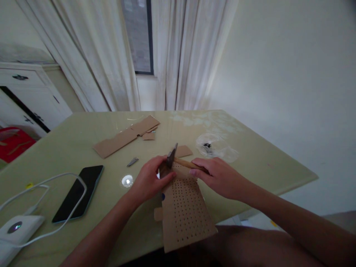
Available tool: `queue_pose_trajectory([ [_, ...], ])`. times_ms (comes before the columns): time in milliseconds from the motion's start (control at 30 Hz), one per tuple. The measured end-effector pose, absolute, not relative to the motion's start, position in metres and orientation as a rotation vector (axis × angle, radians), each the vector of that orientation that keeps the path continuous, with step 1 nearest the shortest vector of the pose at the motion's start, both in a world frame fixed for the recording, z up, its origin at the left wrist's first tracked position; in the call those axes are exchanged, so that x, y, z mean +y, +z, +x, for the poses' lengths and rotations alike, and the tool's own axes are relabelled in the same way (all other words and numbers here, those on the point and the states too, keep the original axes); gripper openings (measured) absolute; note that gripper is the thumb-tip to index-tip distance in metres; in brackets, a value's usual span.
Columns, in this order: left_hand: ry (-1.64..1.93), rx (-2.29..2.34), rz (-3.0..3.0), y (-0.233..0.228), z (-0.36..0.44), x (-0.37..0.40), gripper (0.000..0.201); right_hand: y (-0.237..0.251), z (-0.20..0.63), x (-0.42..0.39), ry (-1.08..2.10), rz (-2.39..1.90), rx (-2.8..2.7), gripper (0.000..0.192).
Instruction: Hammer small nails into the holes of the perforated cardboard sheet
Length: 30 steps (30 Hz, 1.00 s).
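Observation:
A hammer (185, 162) with a wooden handle and dark metal head is gripped by my right hand (219, 176). Its head is close to the far left part of a brown perforated cardboard piece (189, 211), which has rows of small holes and sticks out over the table's near edge. My left hand (151, 178) is closed on the cardboard's left side, thumb on top, right beside the hammer head. Whether its fingers also pinch a small item there is hidden. A small cardboard scrap (183, 151) lies just beyond the hammer.
On the table (116, 233) lie a long cardboard strip (126, 137), several nails (132, 161), a round shiny object (127, 181) and a clear plastic bag (222, 150) with small black pieces. At left are a phone (79, 194), a white power bank (20, 237) and its cable (59, 174).

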<state>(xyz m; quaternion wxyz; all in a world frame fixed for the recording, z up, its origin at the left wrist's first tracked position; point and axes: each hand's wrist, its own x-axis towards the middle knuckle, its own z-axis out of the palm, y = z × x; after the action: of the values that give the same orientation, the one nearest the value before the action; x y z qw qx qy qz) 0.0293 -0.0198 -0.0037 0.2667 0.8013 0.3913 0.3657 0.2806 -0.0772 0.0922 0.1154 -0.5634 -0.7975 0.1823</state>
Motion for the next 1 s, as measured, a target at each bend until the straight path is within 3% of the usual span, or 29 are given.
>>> queue_pose_trajectory([
  [467,1.030,1.064,2.170,0.003,0.025,-0.018,0.035,0.099,0.285,-0.076,0.585,-1.573,-2.211,0.033],
  [633,1.094,1.489,2.119,0.009,-0.004,0.007,0.043,0.098,0.292,-0.075,0.631,-1.542,-2.126,0.039],
  [800,0.453,2.067,2.320,-0.007,-0.039,0.030,0.043,0.097,0.294,-0.073,0.688,-1.538,-2.086,0.039],
  [1000,0.026,2.128,2.224,-0.020,-0.050,0.034,0.040,0.097,0.294,-0.071,0.693,-1.524,-2.075,0.040],
])
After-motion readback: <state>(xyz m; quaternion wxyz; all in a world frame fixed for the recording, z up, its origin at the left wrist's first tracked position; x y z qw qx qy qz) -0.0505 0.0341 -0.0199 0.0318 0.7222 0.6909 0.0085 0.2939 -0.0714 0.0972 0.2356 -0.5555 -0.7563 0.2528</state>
